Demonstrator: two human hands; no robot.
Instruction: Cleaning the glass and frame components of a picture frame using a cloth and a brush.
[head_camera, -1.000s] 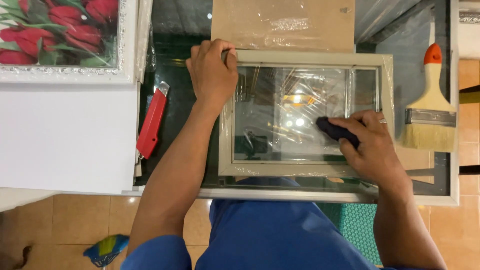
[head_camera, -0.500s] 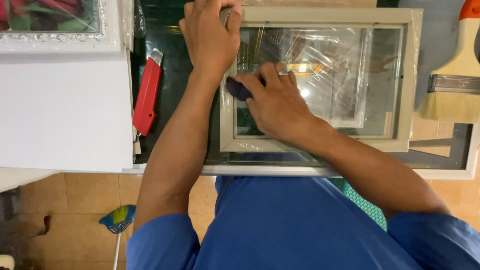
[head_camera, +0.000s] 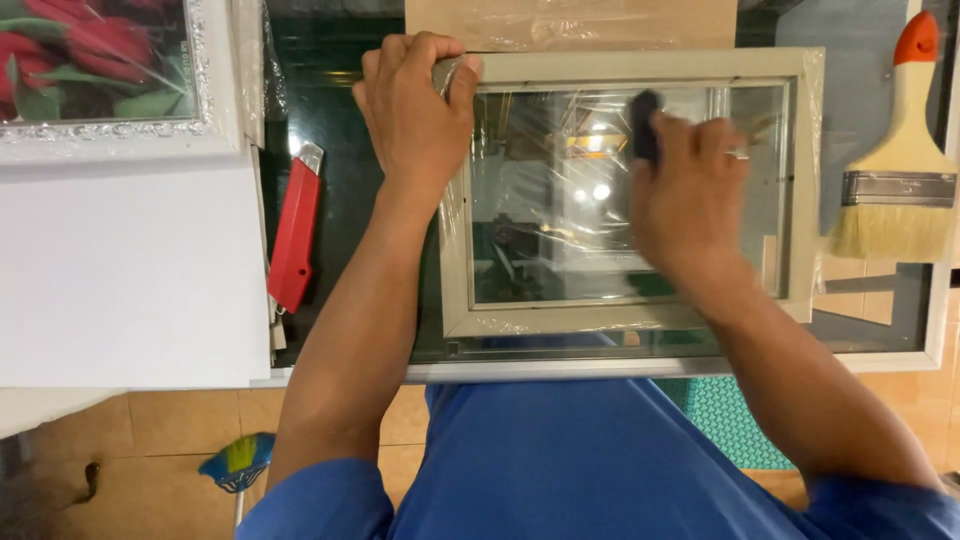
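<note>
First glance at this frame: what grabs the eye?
The pale picture frame with plastic-wrapped glass sits centre on the glass table; the left hand grips its top-left corner while the right hand presses a dark cloth on the pane. A red utility knife lies left, and an orange-tipped paintbrush lies right.

Framing workshop, small scale. Glass worktop carrying an unfinished pale frame with glass, film-wrapped. Finished silver-edged picture of red tulips at far left corner. Red utility knife, wide paintbrush, white board sheets, brown backing board. Tiled floor below.
</note>
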